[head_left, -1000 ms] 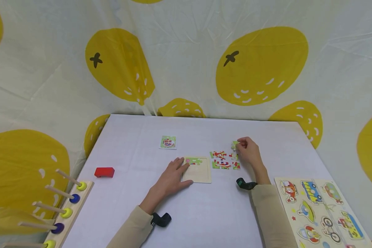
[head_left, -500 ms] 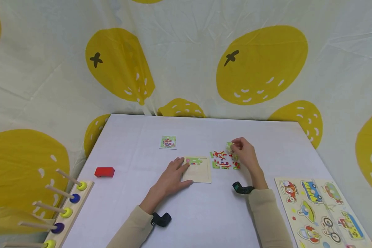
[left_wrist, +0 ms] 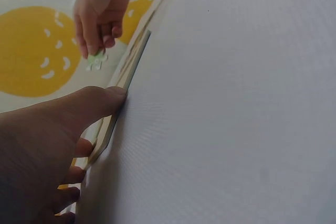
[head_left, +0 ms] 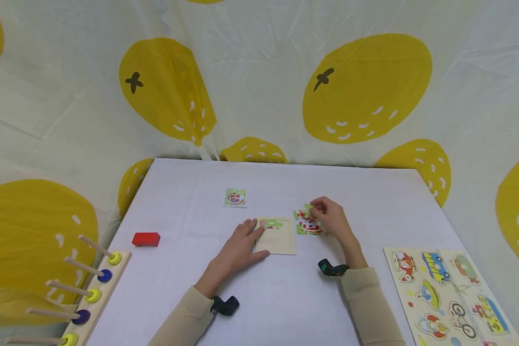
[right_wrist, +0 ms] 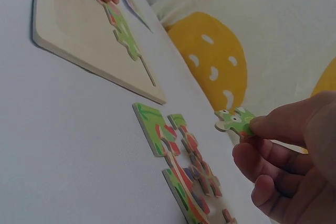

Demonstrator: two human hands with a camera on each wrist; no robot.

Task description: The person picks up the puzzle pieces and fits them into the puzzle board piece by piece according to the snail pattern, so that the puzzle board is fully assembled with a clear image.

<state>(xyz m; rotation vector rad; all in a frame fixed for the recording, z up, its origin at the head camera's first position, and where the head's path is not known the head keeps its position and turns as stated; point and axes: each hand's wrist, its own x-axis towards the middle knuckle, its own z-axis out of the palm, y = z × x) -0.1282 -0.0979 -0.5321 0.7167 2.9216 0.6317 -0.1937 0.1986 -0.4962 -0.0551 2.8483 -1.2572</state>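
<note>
I can't make out a single word, number or brand from where I'm standing. The nearest things to signs are two dark cross-shaped marks (head_left: 133, 82) on the big yellow fruits (head_left: 164, 93) printed across the curtain (head_left: 251, 72), plus a little red star (head_left: 410, 304) on the wooden peg puzzle board (head_left: 444, 294). The jigsaw pieces (right_wrist: 149, 116) show coloured pictures, no legible lettering; any marking on the black wrist cameras (head_left: 330, 268) is too small to tell.

From my head, one view faced forward and down across the table (head_left: 277, 298); the wrist views, close in, both caught my right hand (head_left: 333, 219).
</note>
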